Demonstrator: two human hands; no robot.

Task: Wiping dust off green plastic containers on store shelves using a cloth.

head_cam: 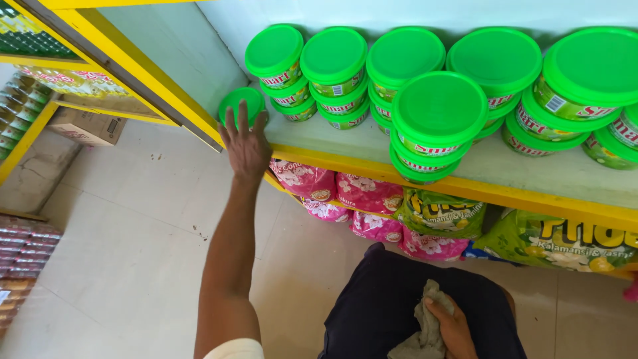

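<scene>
- the single green-lidded tub [240, 105] sits on its own at the far left end of the grey shelf [531, 173], at about 10 o'clock in the head view, right next to the yellow shelf post [143, 73]
- looks to me like the step in hand is getting a grip on that lone tub. The left hand [246, 147] is laid over its front, fingers spread wide and draped on the lid rim, not yet closed around it
- my guess for what's next: those fingers need to curl round the rim before the tub can be shifted or lifted, and there isn't much room with the post on one side and the stacks on the other
- left arm is stretched out long from 6 o'clock up toward 10 o'clock, elbow nearly straight, back of the hand facing the camera
- right hand [450, 327] is low down at about 5 o'clock, resting on the lap, fingers closed on a crumpled grey-green cloth [425, 332]
- just to the 3 o'clock side of the lone tub are the stacked green tubs [438, 126], piled two and three high all along the shelf
- under the shelf: pink soft packs [369, 193] and green pouches [442, 213]
- way off at 9 o'clock there's a cardboard box [90, 126] on the tiled floor [119, 252]
</scene>
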